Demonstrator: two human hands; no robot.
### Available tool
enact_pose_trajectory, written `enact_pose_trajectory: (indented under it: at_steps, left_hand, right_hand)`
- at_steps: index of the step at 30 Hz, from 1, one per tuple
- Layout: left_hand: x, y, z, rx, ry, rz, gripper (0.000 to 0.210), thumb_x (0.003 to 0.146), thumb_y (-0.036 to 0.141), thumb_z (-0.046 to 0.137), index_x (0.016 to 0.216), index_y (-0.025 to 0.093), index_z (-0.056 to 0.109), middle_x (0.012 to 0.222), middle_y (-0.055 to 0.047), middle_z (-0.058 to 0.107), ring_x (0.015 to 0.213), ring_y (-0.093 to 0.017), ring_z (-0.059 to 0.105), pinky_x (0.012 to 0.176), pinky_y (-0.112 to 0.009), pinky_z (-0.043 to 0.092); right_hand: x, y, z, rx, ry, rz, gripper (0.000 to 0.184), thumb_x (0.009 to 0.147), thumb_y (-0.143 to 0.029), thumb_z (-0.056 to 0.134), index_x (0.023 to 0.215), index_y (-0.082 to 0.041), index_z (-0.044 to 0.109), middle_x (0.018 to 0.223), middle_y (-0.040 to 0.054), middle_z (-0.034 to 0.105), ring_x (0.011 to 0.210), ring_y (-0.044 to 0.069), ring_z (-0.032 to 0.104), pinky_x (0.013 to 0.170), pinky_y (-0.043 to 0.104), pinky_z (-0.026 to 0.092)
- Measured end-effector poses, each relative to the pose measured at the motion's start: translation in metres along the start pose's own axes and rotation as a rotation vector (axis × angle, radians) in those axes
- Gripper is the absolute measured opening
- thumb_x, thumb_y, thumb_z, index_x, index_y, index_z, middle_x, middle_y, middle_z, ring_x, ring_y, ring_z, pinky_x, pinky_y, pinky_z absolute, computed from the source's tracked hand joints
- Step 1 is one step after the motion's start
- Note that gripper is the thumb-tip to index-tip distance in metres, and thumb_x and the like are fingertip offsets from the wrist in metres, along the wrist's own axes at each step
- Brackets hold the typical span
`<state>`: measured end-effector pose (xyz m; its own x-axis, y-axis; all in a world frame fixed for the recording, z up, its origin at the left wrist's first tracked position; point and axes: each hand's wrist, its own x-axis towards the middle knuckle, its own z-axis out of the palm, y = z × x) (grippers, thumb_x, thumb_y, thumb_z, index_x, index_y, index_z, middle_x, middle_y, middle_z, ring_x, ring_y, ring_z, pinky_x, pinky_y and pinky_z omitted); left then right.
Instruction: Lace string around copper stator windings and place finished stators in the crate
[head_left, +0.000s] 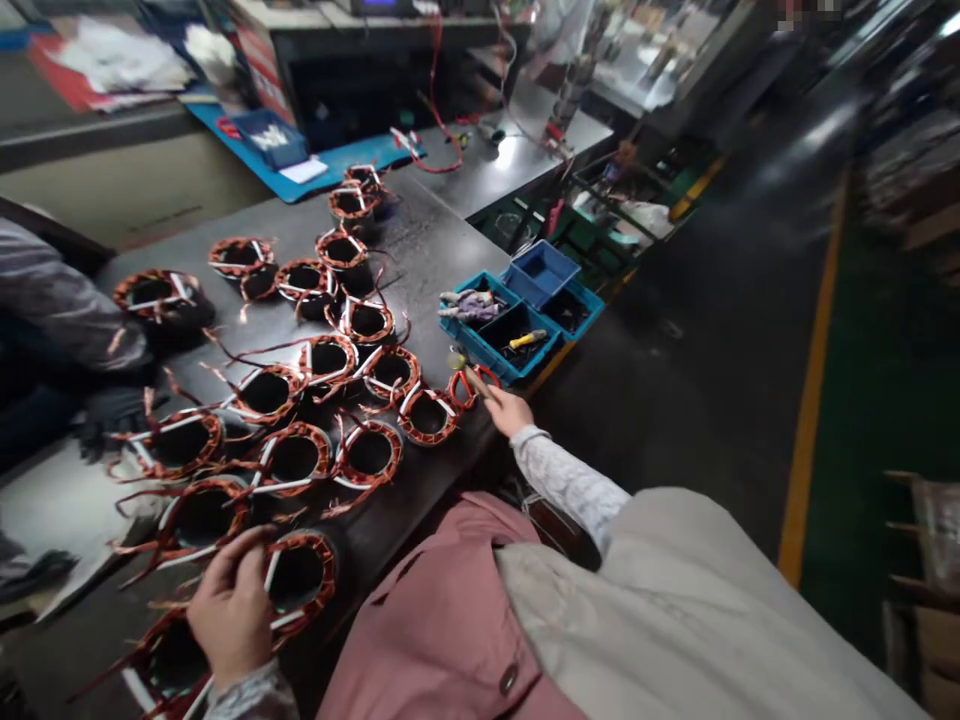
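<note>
Mid-frame, a hammer (pixel 476 379), likely head-heavy, is clasped in the right hand (pixel 511 413); lower left, a copper-wound stator (pixel 328 578), probably heavy, best held low, stands beside the half-curled left hand (pixel 234 605), hold unclear.

We list: coil windings (pixel 328 575), copper-like metal wire, glossy; worktop (pixel 431 240), smooth metal, dull sheen; divided tray (pixel 475 347), smooth plastic; tool handle (pixel 478 382), matt wood by its look; garment (pixel 435 620), matt cloth; floor (pixel 697 380), glossy in patches.

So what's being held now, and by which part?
The right hand holds a hammer by its handle; whether the left hand grips anything cannot be told.
</note>
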<state>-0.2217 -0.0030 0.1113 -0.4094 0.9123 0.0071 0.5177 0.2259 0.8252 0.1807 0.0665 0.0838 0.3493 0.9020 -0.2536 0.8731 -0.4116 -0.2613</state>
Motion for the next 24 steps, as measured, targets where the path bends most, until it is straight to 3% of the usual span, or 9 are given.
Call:
enact_pose_trajectory:
  at_steps: [3, 7, 11, 14, 16, 20, 24]
  left_hand:
    - [-0.014, 0.02, 0.018, 0.001, -0.052, -0.03, 0.025, 0.075, 0.044, 0.06, 0.083, 0.023, 0.072, 0.088, -0.003, 0.074, 0.094, -0.03, 0.068, 0.093, -0.049, 0.052]
    - [-0.024, 0.054, 0.045, 0.079, -0.144, 0.186, 0.021, 0.083, 0.038, 0.054, 0.086, 0.024, 0.069, 0.09, -0.003, 0.072, 0.09, -0.025, 0.068, 0.091, -0.04, 0.053]
    - [-0.035, 0.082, 0.079, 0.111, -0.207, 0.398, 0.017, 0.088, 0.028, 0.05, 0.09, 0.026, 0.067, 0.09, -0.002, 0.072, 0.084, -0.021, 0.069, 0.079, -0.035, 0.057]
    - [-0.039, 0.096, 0.107, 0.142, -0.272, 0.512, 0.02, 0.09, 0.022, 0.048, 0.094, 0.026, 0.067, 0.093, -0.003, 0.073, 0.086, -0.02, 0.071, 0.079, -0.033, 0.058]
    - [-0.037, 0.104, 0.123, 0.164, -0.335, 0.564, 0.022, 0.09, 0.021, 0.047, 0.097, 0.026, 0.067, 0.095, -0.004, 0.073, 0.087, -0.02, 0.071, 0.078, -0.031, 0.058]
    - [-0.032, 0.121, 0.145, 0.203, -0.418, 0.579, 0.024, 0.093, 0.02, 0.044, 0.101, 0.023, 0.067, 0.098, -0.006, 0.073, 0.089, -0.019, 0.071, 0.077, -0.028, 0.058]
    - [-0.028, 0.128, 0.155, 0.272, -0.477, 0.568, 0.025, 0.095, 0.021, 0.042, 0.102, 0.021, 0.066, 0.098, -0.006, 0.072, 0.088, -0.018, 0.07, 0.076, -0.027, 0.057]
  right_hand:
    - [0.04, -0.031, 0.014, -0.028, -0.065, -0.079, 0.04, 0.094, -0.033, 0.046, 0.132, -0.026, 0.056, 0.112, 0.0084, 0.071, 0.096, 0.022, 0.068, 0.081, 0.031, 0.051]
    - [0.064, -0.035, 0.01, -0.087, -0.126, -0.205, 0.036, 0.093, -0.028, 0.046, 0.125, -0.022, 0.061, 0.11, 0.0115, 0.069, 0.096, 0.023, 0.065, 0.08, 0.029, 0.048]
    - [0.094, 0.007, -0.041, -0.122, -0.075, -0.303, 0.039, 0.096, -0.023, 0.036, 0.123, -0.02, 0.063, 0.12, 0.012, 0.064, 0.111, 0.024, 0.058, 0.092, 0.031, 0.044]
    - [0.144, 0.037, -0.089, -0.154, -0.019, -0.3, 0.044, 0.097, -0.02, 0.03, 0.129, -0.015, 0.059, 0.125, 0.0154, 0.06, 0.115, 0.025, 0.055, 0.096, 0.034, 0.041]
    - [0.181, 0.042, -0.109, -0.172, -0.034, -0.311, 0.041, 0.096, -0.028, 0.038, 0.131, -0.016, 0.057, 0.124, 0.0152, 0.061, 0.112, 0.027, 0.057, 0.092, 0.035, 0.044]
    - [0.233, 0.019, -0.105, -0.322, -0.138, -0.487, 0.057, 0.084, -0.046, 0.062, 0.136, -0.026, 0.05, 0.131, 0.0099, 0.058, 0.107, 0.025, 0.06, 0.081, 0.03, 0.047]
    - [0.259, 0.002, -0.096, -0.419, -0.16, -0.486, 0.035, 0.089, -0.035, 0.054, 0.12, -0.021, 0.063, 0.113, 0.0128, 0.067, 0.096, 0.025, 0.063, 0.075, 0.031, 0.046]
